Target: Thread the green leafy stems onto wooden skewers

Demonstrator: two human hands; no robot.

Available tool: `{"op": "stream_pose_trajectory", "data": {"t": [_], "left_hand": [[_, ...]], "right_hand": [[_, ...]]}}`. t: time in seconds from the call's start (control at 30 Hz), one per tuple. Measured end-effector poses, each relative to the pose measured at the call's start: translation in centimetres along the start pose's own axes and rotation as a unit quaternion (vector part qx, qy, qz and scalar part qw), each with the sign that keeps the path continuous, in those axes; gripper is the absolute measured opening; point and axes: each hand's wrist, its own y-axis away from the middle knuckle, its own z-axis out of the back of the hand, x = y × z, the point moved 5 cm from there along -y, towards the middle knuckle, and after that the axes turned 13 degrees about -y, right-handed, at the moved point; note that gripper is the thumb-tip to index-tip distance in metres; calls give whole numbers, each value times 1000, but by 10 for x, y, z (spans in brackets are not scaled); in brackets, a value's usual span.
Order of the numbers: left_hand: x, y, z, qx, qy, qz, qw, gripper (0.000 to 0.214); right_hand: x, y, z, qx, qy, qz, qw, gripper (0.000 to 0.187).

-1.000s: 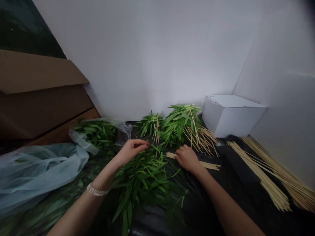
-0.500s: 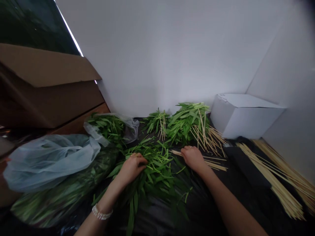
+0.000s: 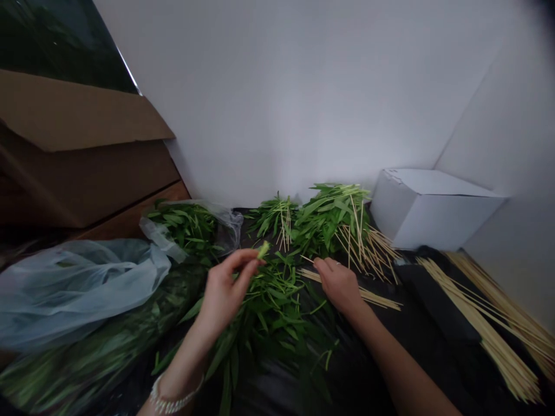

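Observation:
My left hand (image 3: pixel 229 286) pinches a short bunch of green stems (image 3: pixel 263 249) between thumb and fingertips, raised above a heap of loose leafy greens (image 3: pixel 281 294). My right hand (image 3: pixel 338 283) is closed on a thin wooden skewer (image 3: pixel 308 259), whose tip points left out of the fingers. Just under that hand lies a small row of skewers (image 3: pixel 381 300) on the black sheet. Behind both hands rest skewered greens: a small bunch (image 3: pixel 275 214) and a bigger pile (image 3: pixel 325 216) with skewer ends fanning out to the right.
At left are a clear bag of greens (image 3: pixel 186 225), a whitish plastic bag (image 3: pixel 82 289) and a cardboard box (image 3: pixel 87 173). To the right stand a white box (image 3: pixel 437 208) and long bundles of skewers (image 3: pixel 485 329). A white wall (image 3: pixel 277 104) rises behind.
My left hand has lifted from the heap with stems in its fingertips. The right hand has picked a skewer from the row and holds it slightly above.

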Motion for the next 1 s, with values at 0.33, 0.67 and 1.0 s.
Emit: {"op": "stream_pose_trajectory", "data": {"t": [0.33, 0.67, 1.0], "left_hand": [[94, 10, -98, 154, 322, 252, 900, 35], [95, 15, -94, 156, 352, 270, 883, 33], [96, 18, -96, 168, 352, 257, 884, 30]], "right_hand": [[38, 6, -11, -26, -53, 117, 991, 38], [44, 11, -8, -70, -36, 157, 985, 37], [48, 14, -12, -64, -33, 160, 984, 38]]}}
